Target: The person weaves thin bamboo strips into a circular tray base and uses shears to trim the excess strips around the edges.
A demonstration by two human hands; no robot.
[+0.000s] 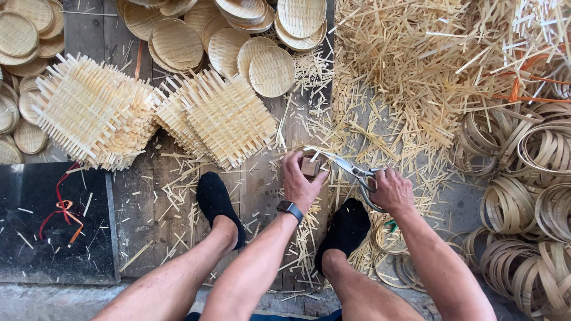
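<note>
My left hand (299, 179) grips a small brown wooden block (310, 167) held just above the floor, with a dark watch on the wrist. My right hand (390, 190) is closed on the handles of metal scissors (351, 170). The blades point left toward the block and touch a thin bamboo strip (314, 151) beside it. Both hands are low, between my two feet in black socks (217, 202).
Two stacks of square woven bamboo mats (95, 110) lie at the left and centre. Round woven trays (270, 70) are piled along the top. A big heap of bamboo offcuts (416, 65) is at the upper right, and coiled bamboo rings (523, 202) are on the right.
</note>
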